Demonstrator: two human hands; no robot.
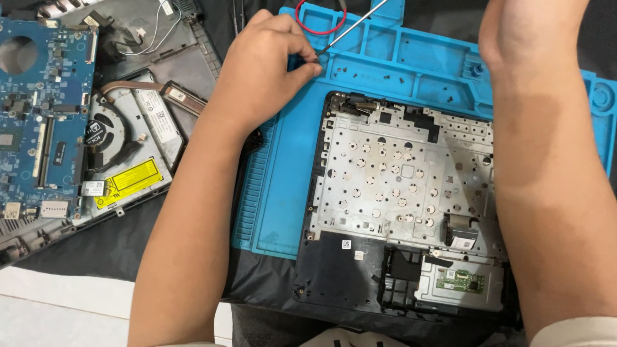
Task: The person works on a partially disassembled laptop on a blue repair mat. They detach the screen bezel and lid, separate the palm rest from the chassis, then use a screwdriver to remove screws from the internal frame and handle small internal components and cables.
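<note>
Two of your left hand (270,71) fingertips pinch shut at the tip of the thin metal screwdriver shaft (352,27), slanting far-right over the blue silicone repair mat (283,193), while your right hand's (527,32) fingers stay unseen.

screwdriver (350,27): thin steel shaft, slanting from top right down to its tip | tip at a small tray of the blue mat (283,193), pinched by left fingertips (312,61) | handle out of view | laptop shell (405,205): keyboard backplate up, lying flat on the mat
</note>
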